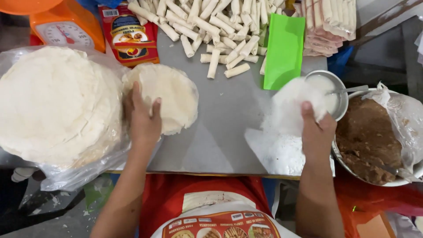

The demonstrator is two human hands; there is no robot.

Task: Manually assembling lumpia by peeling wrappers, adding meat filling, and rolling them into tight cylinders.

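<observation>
My left hand [143, 117] rests with fingers spread on a small stack of round white wrappers [174, 94] on the grey table. A much larger stack of wrappers [55, 105] lies on clear plastic just to its left. My right hand [315, 128] pinches a thin, translucent wrapper [288, 105] and holds it lifted above a white sheet [275, 152] at the table's front edge. Beside that hand stands a small metal bowl of white liquid [328, 90] with a utensil in it.
A large bowl of brown filling [368, 141], lined with plastic, sits at the right. Several finished pale rolls [211, 26] are piled at the back, next to a green card [284, 50], a red packet [130, 37] and an orange kitchen scale [66, 26].
</observation>
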